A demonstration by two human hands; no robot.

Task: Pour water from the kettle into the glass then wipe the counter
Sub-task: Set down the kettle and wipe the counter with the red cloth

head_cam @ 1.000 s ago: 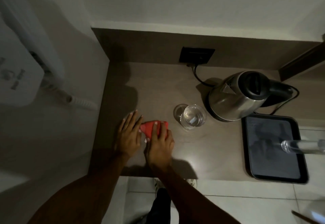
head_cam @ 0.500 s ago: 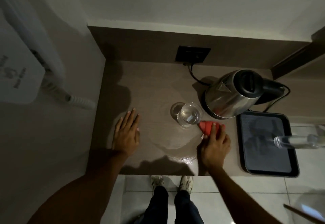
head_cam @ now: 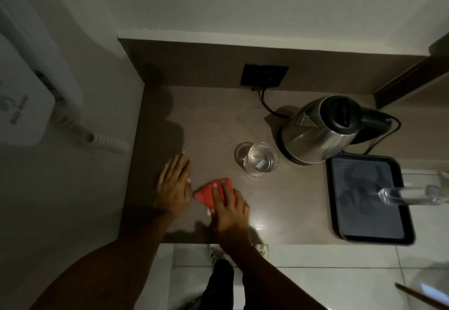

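A steel kettle (head_cam: 313, 137) with a black lid and handle stands on its base at the back right of the brown counter (head_cam: 213, 120). In front of it, to the left, is a clear glass (head_cam: 261, 160) holding water. My right hand (head_cam: 228, 208) presses flat on a red cloth (head_cam: 205, 194) near the counter's front edge. My left hand (head_cam: 173, 187) lies flat on the counter just left of the cloth, fingers spread, holding nothing.
A black tray (head_cam: 369, 200) lies at the front right, with a clear bottle (head_cam: 413, 195) overhanging it. A black wall socket (head_cam: 264, 75) and cord sit behind the kettle. A white wall-mounted appliance with a coiled cord (head_cam: 36, 86) hangs at the left.
My right hand slid the red cloth from beside the kettle leftward, back next to my left hand. My left hand stayed in place.
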